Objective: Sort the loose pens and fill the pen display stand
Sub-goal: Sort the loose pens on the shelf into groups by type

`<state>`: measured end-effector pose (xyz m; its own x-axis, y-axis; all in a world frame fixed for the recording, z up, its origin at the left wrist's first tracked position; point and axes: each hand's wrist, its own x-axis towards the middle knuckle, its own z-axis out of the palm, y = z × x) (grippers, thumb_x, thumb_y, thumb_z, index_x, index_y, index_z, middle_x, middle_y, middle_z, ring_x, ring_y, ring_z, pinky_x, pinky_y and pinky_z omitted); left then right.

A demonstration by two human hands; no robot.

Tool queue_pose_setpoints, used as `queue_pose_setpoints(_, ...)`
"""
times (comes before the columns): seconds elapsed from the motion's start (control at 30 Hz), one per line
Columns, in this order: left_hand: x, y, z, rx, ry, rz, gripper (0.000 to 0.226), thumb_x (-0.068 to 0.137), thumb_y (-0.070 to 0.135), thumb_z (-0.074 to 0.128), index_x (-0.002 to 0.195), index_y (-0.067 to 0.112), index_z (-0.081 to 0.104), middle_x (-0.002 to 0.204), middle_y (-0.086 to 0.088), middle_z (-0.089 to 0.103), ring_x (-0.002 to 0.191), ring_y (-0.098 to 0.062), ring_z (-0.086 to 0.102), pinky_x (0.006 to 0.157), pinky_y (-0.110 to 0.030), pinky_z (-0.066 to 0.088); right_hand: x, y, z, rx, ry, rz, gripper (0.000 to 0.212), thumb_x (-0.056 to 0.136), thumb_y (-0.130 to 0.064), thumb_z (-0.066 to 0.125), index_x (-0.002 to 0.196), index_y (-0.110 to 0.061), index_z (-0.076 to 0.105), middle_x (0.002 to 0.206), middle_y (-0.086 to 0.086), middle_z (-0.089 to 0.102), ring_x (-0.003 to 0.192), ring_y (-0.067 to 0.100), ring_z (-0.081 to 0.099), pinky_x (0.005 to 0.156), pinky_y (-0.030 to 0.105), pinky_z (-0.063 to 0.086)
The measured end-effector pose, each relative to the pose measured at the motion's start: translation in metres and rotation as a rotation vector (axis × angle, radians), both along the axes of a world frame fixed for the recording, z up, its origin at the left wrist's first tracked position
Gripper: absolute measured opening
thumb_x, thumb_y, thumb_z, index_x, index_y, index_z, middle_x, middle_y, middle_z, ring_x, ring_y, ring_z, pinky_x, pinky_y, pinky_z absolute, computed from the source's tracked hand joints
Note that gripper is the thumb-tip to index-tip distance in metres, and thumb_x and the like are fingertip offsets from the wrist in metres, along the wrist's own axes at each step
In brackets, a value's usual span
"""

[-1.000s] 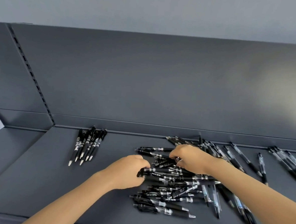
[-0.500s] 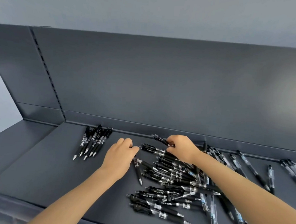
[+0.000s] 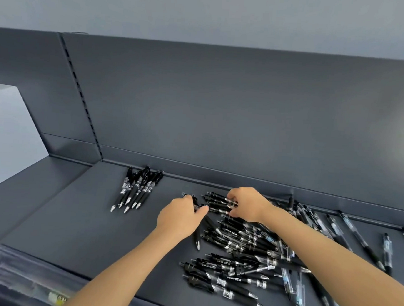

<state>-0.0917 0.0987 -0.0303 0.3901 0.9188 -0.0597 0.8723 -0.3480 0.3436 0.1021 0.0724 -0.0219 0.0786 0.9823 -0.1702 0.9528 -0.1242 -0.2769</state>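
Dark grey shelf [image 3: 74, 216], with a big messy heap of loose pens [image 3: 238, 245] sprawled from the middle out toward 4 o'clock. Both hands were at the heap's 11 o'clock edge. The left hand [image 3: 180, 219] had its grip clenched round a couple of them, and the right hand [image 3: 247, 204] was grasping a few more just beside it. A neat bunch [image 3: 136, 189] lay apart at the left hand's 10 o'clock.
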Motion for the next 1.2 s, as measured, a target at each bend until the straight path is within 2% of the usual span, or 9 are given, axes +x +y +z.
queue_pose_setpoints(0.1, 0.015, 0.010, 0.005, -0.046, 0.094, 0.061, 0.039, 0.092, 0.048, 0.047, 0.106, 0.012, 0.049, 0.084, 0.001, 0.055, 0.072, -0.020, 0.057, 0.054, -0.027, 0.041, 0.001, -0.001, -0.001, 0.039, 0.019, -0.020, 0.047, 0.087, -0.018, 0.064, 0.132, -0.011, 0.050, 0.124, 0.008, 0.060, 0.113, 0.024, 0.057, 0.094, 0.034, 0.049)
queue_pose_setpoints(0.23, 0.019, 0.023, 0.009, -0.102, 0.108, 0.071, 0.021, 0.086, 0.029, 0.052, 0.100, 0.015, 0.047, 0.085, 0.003, 0.057, 0.076, -0.019, 0.060, 0.055, -0.026, 0.041, 0.005, -0.005, -0.004, 0.044, -0.014, -0.034, 0.041, 0.086, -0.019, 0.063, 0.124, -0.006, 0.051, 0.113, 0.012, 0.062, 0.103, 0.028, 0.058, 0.087, 0.038, 0.050)
queue_pose_setpoints(0.37, 0.015, 0.024, 0.007, -0.056, 0.165, 0.040, 0.026, 0.087, 0.027, 0.055, 0.107, 0.014, 0.045, 0.096, 0.000, 0.053, 0.076, -0.020, 0.056, 0.053, -0.027, 0.038, 0.006, -0.004, -0.004, 0.027, -0.026, -0.034, 0.039, 0.084, -0.019, 0.065, 0.118, -0.005, 0.053, 0.104, 0.011, 0.061, 0.096, 0.027, 0.057, 0.081, 0.035, 0.050)
queue_pose_setpoints(0.6, 0.009, 0.027, 0.003, -0.080, 0.163, 0.066, 0.018, 0.086, 0.018, 0.059, 0.089, 0.013, 0.042, 0.101, -0.005, 0.051, 0.073, -0.023, 0.054, 0.053, -0.028, 0.037, -0.007, 0.007, -0.004, -0.030, -0.089, -0.030, 0.012, 0.082, -0.002, 0.052, 0.090, -0.007, 0.044, 0.090, 0.011, 0.053, 0.081, 0.026, 0.050, 0.065, 0.032, 0.039)
queue_pose_setpoints(0.7, 0.002, 0.029, 0.000, -0.084, 0.114, 0.072, 0.015, 0.089, 0.019, 0.057, 0.096, 0.009, 0.047, 0.115, -0.009, 0.048, 0.073, -0.023, 0.053, 0.058, -0.030, 0.040, -0.013, 0.012, -0.004, -0.063, -0.092, -0.019, 0.010, 0.086, -0.003, 0.048, 0.091, -0.008, 0.043, 0.097, 0.015, 0.052, 0.087, 0.029, 0.051, 0.070, 0.032, 0.039)
queue_pose_setpoints(0.8, -0.003, 0.029, -0.004, -0.075, 0.118, 0.050, 0.030, 0.089, 0.020, 0.058, 0.113, 0.007, 0.046, 0.120, -0.009, 0.044, 0.082, -0.023, 0.052, 0.063, -0.031, 0.043, -0.021, 0.018, 0.001, -0.088, -0.065, -0.015, 0.011, 0.091, -0.004, 0.043, 0.101, -0.003, 0.048, 0.105, 0.017, 0.053, 0.097, 0.033, 0.053, 0.073, 0.030, 0.038)
queue_pose_setpoints(0.93, -0.008, 0.030, -0.005, -0.076, 0.095, 0.029, 0.031, 0.088, 0.016, 0.059, 0.111, 0.009, 0.040, 0.113, -0.009, 0.048, 0.083, -0.023, 0.054, 0.062, -0.031, 0.043, -0.030, 0.028, 0.010, -0.046, 0.123, -0.136, 0.017, 0.092, -0.002, 0.039, 0.076, -0.009, 0.036, 0.084, 0.009, 0.048, 0.084, 0.029, 0.054, 0.052, 0.025, 0.031)
queue_pose_setpoints(1.03, -0.016, 0.036, -0.001, -0.078, 0.024, 0.019, 0.022, 0.090, 0.012, 0.054, 0.100, 0.011, 0.034, 0.095, -0.006, 0.053, 0.073, -0.022, 0.053, 0.057, -0.032, 0.040, -0.043, 0.033, 0.013, -0.040, 0.384, -0.215, 0.006, 0.091, -0.002, 0.037, 0.089, -0.006, 0.040, 0.086, 0.010, 0.052, 0.082, 0.025, 0.069, 0.053, 0.028, 0.037)
queue_pose_setpoints(1.2, -0.047, 0.060, 0.017, 0.002, -0.078, 0.105, 0.017, 0.091, 0.011, 0.050, 0.099, 0.007, 0.035, 0.085, -0.007, 0.052, 0.074, -0.025, 0.053, 0.060, -0.033, 0.040, -0.080, 0.040, 0.016, -0.045, 0.724, -0.281, 0.028, 0.092, 0.002, 0.036, 0.114, -0.010, 0.048, 0.099, 0.009, 0.054, 0.063, 0.011, 0.063, 0.046, 0.019, 0.042)
